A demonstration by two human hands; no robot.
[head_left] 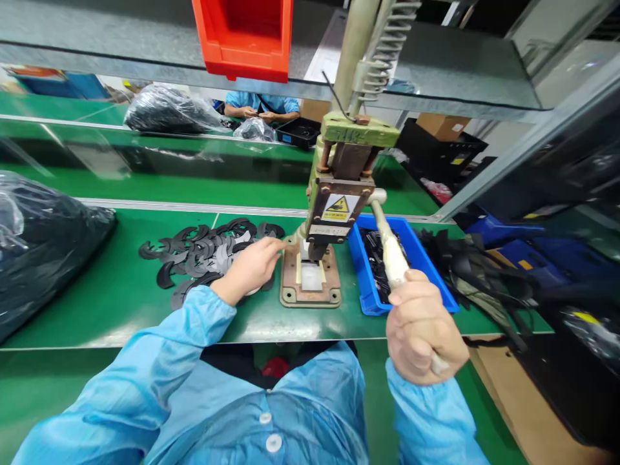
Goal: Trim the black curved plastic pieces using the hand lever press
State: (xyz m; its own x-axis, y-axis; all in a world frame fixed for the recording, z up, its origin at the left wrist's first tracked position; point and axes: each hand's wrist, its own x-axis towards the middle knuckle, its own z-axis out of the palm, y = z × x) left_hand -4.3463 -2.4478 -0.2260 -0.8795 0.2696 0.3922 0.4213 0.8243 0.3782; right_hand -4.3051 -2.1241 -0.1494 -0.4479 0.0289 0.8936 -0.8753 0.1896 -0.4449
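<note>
A green hand press (339,194) stands on its base plate (310,281) at the middle of the green bench. My right hand (421,329) is closed around the press lever (390,248), which slopes down toward me. My left hand (252,265) reaches to the left edge of the base plate, fingers curled; what they pinch is hidden. It lies over a heap of flat black crescent-shaped parts (208,255) spread on the bench left of the press.
A blue tray (368,297) with black parts sits right of the press. Black strap pieces (465,271) lie further right. A large black bag (43,245) is at left. A red bin (245,39) stands on the shelf above. Another person's hands (259,115) work behind.
</note>
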